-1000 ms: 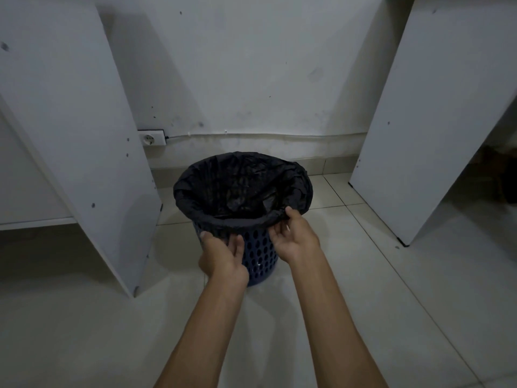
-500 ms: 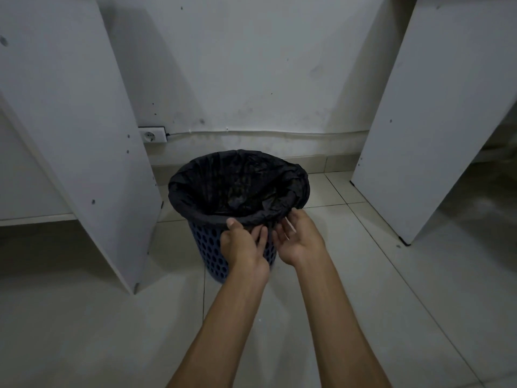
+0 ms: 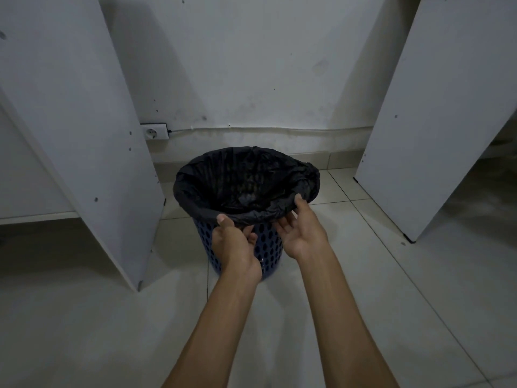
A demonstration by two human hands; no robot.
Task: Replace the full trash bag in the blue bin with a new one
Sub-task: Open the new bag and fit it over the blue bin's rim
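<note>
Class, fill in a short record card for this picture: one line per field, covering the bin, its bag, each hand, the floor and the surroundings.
Bin: blue bin, perforated, upright on the floor
Bag: black trash bag, folded over the rim
Left hand: left hand pinching the bag's near edge
Right hand: right hand, fingers at the bag's rim, palm open
Floor: pale tiled floor
Surroundings: white panels either side; wall socket behind
</note>
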